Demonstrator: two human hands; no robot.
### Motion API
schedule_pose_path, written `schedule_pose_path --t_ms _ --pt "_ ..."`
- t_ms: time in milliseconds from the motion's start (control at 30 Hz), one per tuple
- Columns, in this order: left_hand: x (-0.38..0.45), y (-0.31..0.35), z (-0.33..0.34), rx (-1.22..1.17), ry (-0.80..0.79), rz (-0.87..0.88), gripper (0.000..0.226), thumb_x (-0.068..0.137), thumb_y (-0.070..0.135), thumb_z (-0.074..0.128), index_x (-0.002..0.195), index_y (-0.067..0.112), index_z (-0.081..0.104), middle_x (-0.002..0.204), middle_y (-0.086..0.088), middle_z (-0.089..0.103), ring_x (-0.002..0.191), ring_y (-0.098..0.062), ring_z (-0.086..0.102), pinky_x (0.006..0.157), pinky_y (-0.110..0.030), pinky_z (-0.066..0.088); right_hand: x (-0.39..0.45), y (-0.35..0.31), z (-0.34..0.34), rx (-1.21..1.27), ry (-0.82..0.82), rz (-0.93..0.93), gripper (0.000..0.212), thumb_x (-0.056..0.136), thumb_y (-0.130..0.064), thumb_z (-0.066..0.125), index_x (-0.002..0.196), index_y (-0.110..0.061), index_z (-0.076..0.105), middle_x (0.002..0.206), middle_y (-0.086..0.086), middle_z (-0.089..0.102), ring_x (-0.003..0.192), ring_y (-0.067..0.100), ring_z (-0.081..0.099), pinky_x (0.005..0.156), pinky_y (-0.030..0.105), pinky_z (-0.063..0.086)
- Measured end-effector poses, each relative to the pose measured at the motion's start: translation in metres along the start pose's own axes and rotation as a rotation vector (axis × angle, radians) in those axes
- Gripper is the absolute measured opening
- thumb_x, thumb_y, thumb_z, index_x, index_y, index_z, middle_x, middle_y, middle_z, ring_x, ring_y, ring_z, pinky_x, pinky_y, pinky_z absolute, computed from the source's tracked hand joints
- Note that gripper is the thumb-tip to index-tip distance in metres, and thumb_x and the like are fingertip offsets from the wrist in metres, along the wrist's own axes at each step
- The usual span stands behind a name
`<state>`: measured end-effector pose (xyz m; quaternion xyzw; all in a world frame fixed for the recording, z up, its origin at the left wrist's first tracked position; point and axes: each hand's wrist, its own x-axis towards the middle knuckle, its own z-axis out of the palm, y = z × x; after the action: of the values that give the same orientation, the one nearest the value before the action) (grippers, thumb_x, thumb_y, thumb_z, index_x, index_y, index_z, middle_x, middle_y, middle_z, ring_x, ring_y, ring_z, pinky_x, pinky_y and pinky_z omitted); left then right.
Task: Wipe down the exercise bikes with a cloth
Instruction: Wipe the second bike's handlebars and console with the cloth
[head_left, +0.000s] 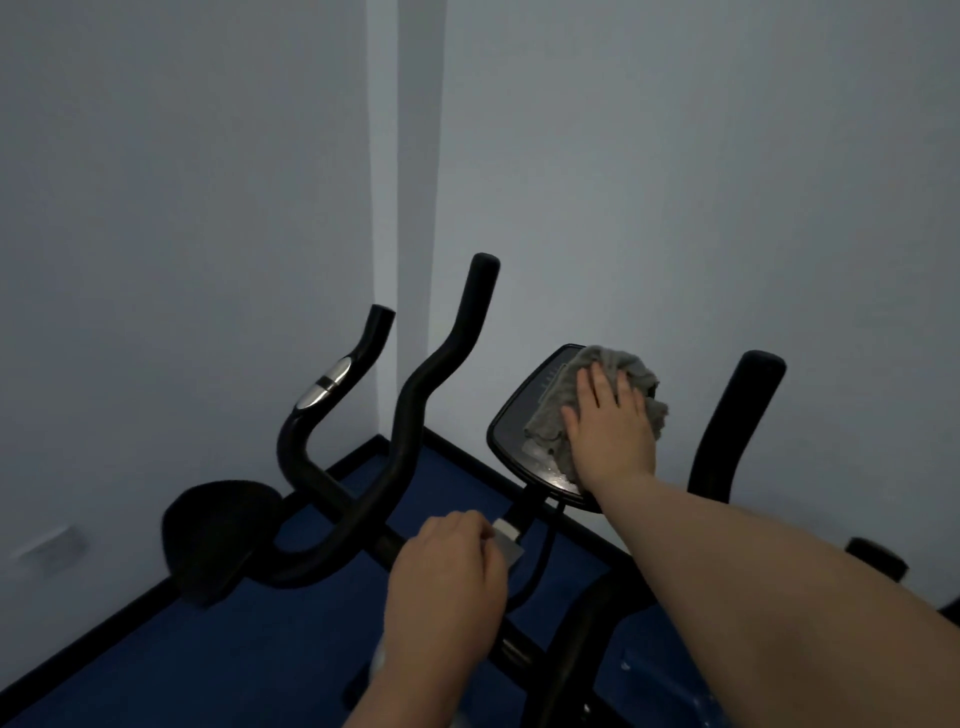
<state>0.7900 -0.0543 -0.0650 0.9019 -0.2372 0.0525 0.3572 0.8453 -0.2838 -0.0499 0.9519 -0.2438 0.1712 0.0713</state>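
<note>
From the head view, the right hand (610, 428) lies flat with straight fingers, pressing the crumpled grey cloth (566, 410) onto the black oval console screen (511, 441) to wipe it. The left hand (447, 577) curls around the black handlebar (410, 415), probably steadying the bike.

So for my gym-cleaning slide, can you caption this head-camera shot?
Right hand presses a grey cloth on the bike's console while the left hand grips the handlebar.
</note>
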Motion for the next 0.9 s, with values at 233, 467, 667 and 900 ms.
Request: schedule_pose_path --t_ms 233,467,667,900 --pt "-0.002 -0.005 0.003 -0.033 0.011 0.046 0.02 0.092 0.026 0.042 0.098 0.028 0.061 0.093 0.014 0.061 0.089 -0.004 0.051 0.076 -0.024 0.045 -0.023 -0.025 -0.015 0.143 0.12 0.013 0.019 0.092 -0.02 0.051 0.105 -0.019 0.065 0.111 -0.003 0.063 0.104 0.018 0.054 0.064 0.027 0.035" --pt "-0.007 -0.011 0.006 -0.045 0.055 0.071 0.017 0.087 0.029 0.045 0.093 0.03 0.061 0.085 0.019 0.054 0.076 0.001 0.046 0.056 -0.012 0.031 -0.054 -0.021 -0.045 0.582 -0.183 0.15 0.01 0.082 -0.038 0.065 0.085 -0.031 0.072 0.092 -0.004 0.072 0.089 0.021 0.064 0.068 0.03 0.05" --pt "-0.016 -0.012 -0.007 -0.388 -0.024 -0.1 0.018 0.089 0.02 0.053 0.1 0.027 0.066 0.105 0.011 0.062 0.092 -0.002 0.056 0.07 -0.02 0.038 -0.085 -0.01 -0.095 0.866 -0.006 0.234 0.008 0.083 -0.034 0.065 0.077 -0.03 0.06 0.08 -0.01 0.064 0.081 0.016 0.061 0.068 0.027 0.045" --pt "-0.074 0.049 -0.012 -0.576 0.008 -0.114 0.019 0.09 0.017 0.053 0.095 0.027 0.068 0.094 0.011 0.069 0.089 -0.005 0.063 0.076 -0.025 0.049 -0.15 0.047 -0.162 1.045 0.016 0.193 0.021 0.088 -0.035 0.061 0.103 -0.02 0.064 0.091 -0.01 0.062 0.082 0.005 0.058 0.063 0.021 0.041"
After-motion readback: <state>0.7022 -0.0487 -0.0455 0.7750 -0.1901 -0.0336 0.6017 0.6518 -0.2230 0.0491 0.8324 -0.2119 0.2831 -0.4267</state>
